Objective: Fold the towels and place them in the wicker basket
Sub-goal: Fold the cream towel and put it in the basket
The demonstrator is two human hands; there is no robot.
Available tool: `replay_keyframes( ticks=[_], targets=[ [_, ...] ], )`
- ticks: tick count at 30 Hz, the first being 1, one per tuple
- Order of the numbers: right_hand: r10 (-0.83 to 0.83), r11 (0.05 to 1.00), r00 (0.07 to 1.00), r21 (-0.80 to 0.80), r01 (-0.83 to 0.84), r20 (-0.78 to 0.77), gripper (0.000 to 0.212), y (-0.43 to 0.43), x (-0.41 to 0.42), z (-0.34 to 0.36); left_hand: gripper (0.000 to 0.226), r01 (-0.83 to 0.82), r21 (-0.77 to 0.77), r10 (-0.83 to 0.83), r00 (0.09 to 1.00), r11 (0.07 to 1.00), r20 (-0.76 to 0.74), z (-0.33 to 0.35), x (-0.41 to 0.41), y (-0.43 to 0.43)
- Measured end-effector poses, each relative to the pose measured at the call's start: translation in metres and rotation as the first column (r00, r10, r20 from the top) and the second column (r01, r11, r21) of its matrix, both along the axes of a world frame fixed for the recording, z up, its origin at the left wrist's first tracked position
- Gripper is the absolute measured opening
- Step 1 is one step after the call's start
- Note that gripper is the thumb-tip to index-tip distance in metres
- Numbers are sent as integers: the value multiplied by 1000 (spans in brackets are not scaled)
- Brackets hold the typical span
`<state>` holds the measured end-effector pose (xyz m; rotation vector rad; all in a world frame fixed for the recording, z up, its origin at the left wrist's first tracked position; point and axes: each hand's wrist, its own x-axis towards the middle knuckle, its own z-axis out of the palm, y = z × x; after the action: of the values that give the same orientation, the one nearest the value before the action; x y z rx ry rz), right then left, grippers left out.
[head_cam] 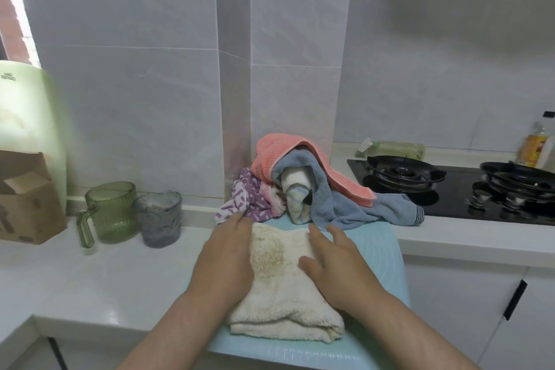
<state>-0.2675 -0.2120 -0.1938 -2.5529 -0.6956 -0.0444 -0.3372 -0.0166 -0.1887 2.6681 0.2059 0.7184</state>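
Observation:
A cream towel (pixel 279 288), folded into a thick rectangle with a yellowish stain on top, lies on a light blue mat (pixel 381 252). My left hand (pixel 225 258) lies flat on its left side. My right hand (pixel 336 264) rests on its right side with the fingers spread. Behind it, against the wall, sits a heap of unfolded towels: a pink one (pixel 282 153) on top, a blue-grey one (pixel 333 204), a purple patterned one (pixel 249 198) and a white one (pixel 295 182). No wicker basket is in view.
A green glass jug (pixel 112 212) and a grey cup (pixel 159 219) stand on the white counter at the left, beside a cardboard box (pixel 27 204). A black gas hob (pixel 450 189) with bottles behind it lies to the right. The counter edge runs close in front.

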Motion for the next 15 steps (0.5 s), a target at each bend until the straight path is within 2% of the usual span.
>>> replay_keyframes(
  ticks=[1, 2, 3, 5, 6, 10, 15],
  targets=[
    [34, 999, 999, 40, -34, -3, 59, -1, 0, 5, 42, 113, 37, -114, 993, 993, 26, 5, 1, -3],
    [75, 995, 997, 74, -72, -33, 52, -2, 0, 8, 40, 215, 40, -214, 976, 976, -28, 9, 2, -6],
    [114, 990, 991, 86, -108, -73, 47, -3, -1, 8, 42, 288, 41, -279, 950, 957, -141, 7, 4, -8],
    [172, 985, 976, 44, -168, -130, 48, -5, -4, 3, 62, 358, 79, -299, 866, 930, -401, -2, 3, -4],
    [191, 981, 970, 6, -193, -151, 51, -6, -5, -2, 71, 370, 61, -301, 832, 927, -466, -6, 1, 0],
    [205, 962, 964, -149, -230, -168, 63, -9, -7, -14, 102, 369, -38, -335, 790, 929, -514, -9, -6, 15],
    [195, 931, 972, -287, -226, -132, 70, -8, -6, -17, 112, 359, 1, -305, 794, 933, -526, -16, -3, 16]
  ],
)
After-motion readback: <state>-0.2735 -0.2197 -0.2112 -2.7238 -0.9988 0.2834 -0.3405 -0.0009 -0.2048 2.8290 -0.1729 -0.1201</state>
